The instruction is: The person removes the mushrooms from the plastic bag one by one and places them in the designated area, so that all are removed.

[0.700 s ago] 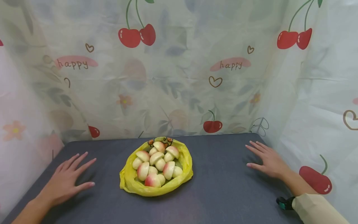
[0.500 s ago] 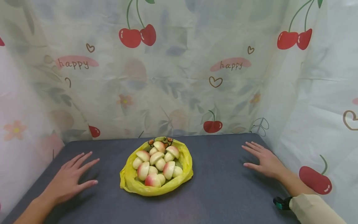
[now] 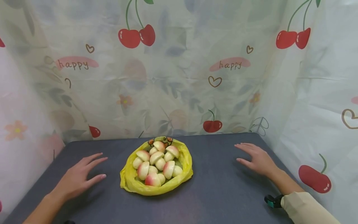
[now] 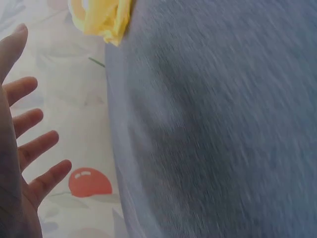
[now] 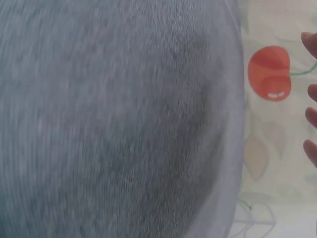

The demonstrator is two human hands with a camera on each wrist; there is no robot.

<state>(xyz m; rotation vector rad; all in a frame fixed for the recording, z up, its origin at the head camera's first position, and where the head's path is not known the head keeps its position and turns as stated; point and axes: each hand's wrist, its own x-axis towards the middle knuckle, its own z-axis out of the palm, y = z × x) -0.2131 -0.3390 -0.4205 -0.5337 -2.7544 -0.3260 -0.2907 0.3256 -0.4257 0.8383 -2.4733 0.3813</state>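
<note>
A yellow plastic bag (image 3: 131,185) with its rim rolled down sits at the middle of the table. Several mushroom-shaped pieces (image 3: 157,160), cream with pink-tinged caps, lie inside it. To the left of the bag my left hand (image 3: 76,179) hovers over the table with spread fingers, holding nothing. My right hand (image 3: 258,160) is over the table's right side, fingers extended and holding nothing. In the left wrist view the left hand's fingers (image 4: 39,148) are spread apart, with part of the yellow bag (image 4: 106,20) at the top. Only fingertips (image 5: 311,116) of the right hand show in the right wrist view.
The dark grey table (image 3: 218,186) is walled at the back and sides by a printed curtain (image 3: 179,62) with cherries, hearts and lettering. A black wrist strap (image 3: 274,201) is on the right arm beside a cream sleeve (image 3: 307,207).
Both hands have moved inward toward the bag, the left hand to the right and the right hand to the left. The bag and the pieces in it have stayed put.
</note>
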